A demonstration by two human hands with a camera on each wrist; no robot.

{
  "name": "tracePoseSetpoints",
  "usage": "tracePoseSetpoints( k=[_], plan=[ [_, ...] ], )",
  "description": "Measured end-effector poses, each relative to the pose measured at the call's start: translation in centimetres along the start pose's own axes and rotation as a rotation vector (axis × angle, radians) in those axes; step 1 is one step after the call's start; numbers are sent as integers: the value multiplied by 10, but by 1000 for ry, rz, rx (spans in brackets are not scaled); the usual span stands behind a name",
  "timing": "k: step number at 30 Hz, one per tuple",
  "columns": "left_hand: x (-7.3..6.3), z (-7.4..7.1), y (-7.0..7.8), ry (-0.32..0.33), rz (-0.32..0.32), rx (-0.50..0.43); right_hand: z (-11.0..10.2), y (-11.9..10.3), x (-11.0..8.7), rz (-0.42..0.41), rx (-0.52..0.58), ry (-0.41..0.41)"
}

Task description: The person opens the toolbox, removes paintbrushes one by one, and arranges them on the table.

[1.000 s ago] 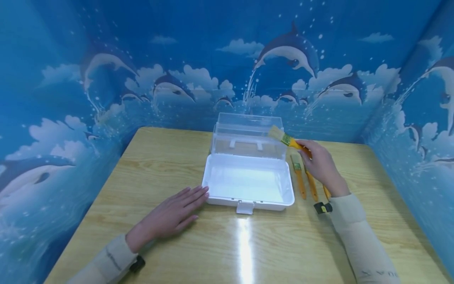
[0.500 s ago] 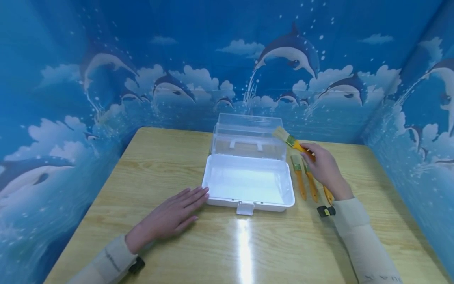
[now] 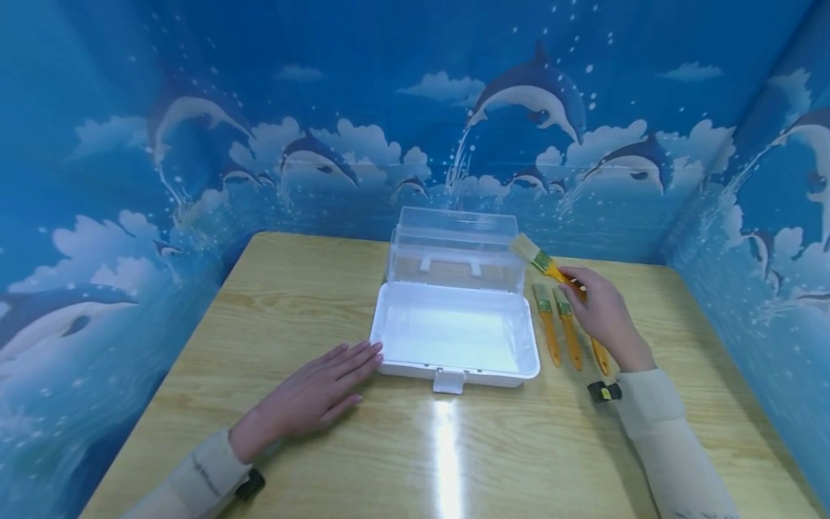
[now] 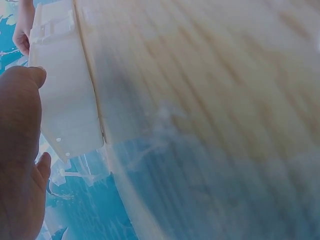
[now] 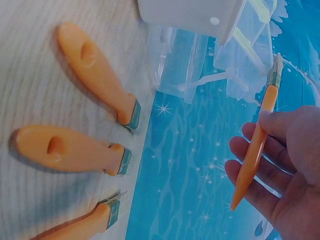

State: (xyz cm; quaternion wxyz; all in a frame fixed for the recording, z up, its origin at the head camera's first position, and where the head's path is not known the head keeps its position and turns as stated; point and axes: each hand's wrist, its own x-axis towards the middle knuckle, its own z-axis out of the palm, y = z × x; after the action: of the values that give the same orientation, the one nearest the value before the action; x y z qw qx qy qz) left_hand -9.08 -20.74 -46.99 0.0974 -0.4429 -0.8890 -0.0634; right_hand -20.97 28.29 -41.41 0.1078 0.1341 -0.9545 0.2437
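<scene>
Raised above the table's right side, my right hand (image 3: 601, 306) grips a paintbrush (image 3: 547, 265) by its orange handle, bristles pointing up and left. In the right wrist view, thumb and fingers close round that handle (image 5: 256, 145). Below lie three more paintbrushes: one beside the box (image 3: 547, 331), a middle one (image 3: 570, 335), and a third (image 3: 599, 357) partly covered by my hand. My left hand (image 3: 318, 393) lies with straight fingers, tips at the left front corner of a white plastic box (image 3: 454, 328). The box's clear lid (image 3: 457, 249) stands raised at the back.
A white latch (image 3: 449, 380) hangs on the box's front. The wooden table (image 3: 311, 288) extends to both sides and in front of the box. Blue dolphin-print cloth (image 3: 363, 86) hangs behind the table and along its sides.
My right hand has moved right and slightly toward me with the paintbrush, away from the raised lid, uncovering more of the middle brush. My left hand has stayed still.
</scene>
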Motion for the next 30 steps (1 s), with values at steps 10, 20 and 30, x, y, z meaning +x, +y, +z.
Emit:
tracePoseSetpoints(
  k=[10,20,30],
  plan=[
    [0,0,0,-21,-8,-4,-4,5,-4,46,-13,-12],
    [0,0,0,-26,-12,-6,-6,15,-10,37,-8,-2],
    [0,-1,1,-40,-24,-21,-6,23,-20,48,-8,13]
  ],
)
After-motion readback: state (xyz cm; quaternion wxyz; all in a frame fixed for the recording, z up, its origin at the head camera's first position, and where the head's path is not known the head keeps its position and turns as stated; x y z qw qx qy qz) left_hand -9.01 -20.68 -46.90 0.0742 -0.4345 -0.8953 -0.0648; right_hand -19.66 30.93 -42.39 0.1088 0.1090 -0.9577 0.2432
